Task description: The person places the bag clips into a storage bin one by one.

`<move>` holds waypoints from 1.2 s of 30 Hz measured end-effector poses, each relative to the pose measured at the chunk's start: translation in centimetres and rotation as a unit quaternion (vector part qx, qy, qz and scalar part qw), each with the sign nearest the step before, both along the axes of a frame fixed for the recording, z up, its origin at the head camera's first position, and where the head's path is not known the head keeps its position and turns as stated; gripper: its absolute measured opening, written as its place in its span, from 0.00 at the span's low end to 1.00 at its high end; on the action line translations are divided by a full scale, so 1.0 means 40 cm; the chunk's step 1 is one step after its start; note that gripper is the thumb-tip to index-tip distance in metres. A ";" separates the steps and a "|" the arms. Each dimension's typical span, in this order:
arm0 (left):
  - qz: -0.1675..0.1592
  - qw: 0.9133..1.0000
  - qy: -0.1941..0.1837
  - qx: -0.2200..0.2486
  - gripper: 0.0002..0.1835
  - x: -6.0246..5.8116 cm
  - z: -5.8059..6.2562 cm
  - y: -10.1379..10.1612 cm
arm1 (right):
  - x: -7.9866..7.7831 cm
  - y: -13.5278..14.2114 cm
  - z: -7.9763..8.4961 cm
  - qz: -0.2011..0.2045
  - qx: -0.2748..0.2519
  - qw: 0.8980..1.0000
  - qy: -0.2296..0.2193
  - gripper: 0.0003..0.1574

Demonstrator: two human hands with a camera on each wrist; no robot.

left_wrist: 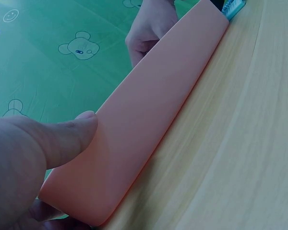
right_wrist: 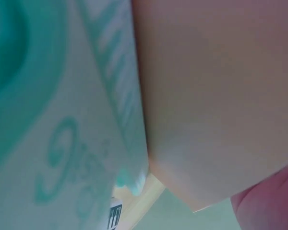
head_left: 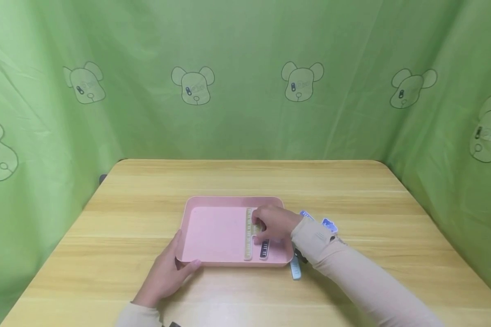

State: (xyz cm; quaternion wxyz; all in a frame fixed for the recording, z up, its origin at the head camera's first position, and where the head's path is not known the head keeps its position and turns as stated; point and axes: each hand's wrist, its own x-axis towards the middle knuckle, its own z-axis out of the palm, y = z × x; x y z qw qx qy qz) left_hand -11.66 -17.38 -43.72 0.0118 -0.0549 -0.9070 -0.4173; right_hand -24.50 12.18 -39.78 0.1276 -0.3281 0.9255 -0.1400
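A pink tray [head_left: 212, 231] lies on the wooden table. My left hand [head_left: 163, 272] grips its front left corner, the thumb [left_wrist: 74, 139] along the front wall and the fingers around the left side. Inside the tray, my right hand [head_left: 276, 222] bends over the right part, thumb and fingertips pinching at a yellow-green ruler [head_left: 248, 236] with tick marks. Close by is a dark ruler [head_left: 264, 249], partly under the hand. Just outside the tray's right wall, a light blue ruler [head_left: 295, 268] shows below the right wrist; a large teal ruler [right_wrist: 86, 120] fills much of the right wrist view.
Beyond the right forearm lie a blue ruler [head_left: 306, 215] and a blue-purple piece [head_left: 329, 225], partly hidden by the sleeve. A green curtain [head_left: 245, 127] with bear-head drawings surrounds the table [head_left: 147, 181] at the back and sides.
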 end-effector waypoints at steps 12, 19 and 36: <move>-0.003 1.000 0.001 0.003 0.52 0.000 -0.002 0.002 | -0.002 0.008 -0.002 -0.001 -0.002 1.000 0.002 0.26; -0.005 1.000 0.004 0.003 0.52 -0.001 -0.001 0.003 | -0.010 0.028 0.017 0.016 -0.021 0.999 0.027 0.28; -0.008 1.000 0.008 0.005 0.51 0.001 -0.001 0.000 | -0.015 0.068 0.060 0.006 -0.044 0.998 0.041 0.24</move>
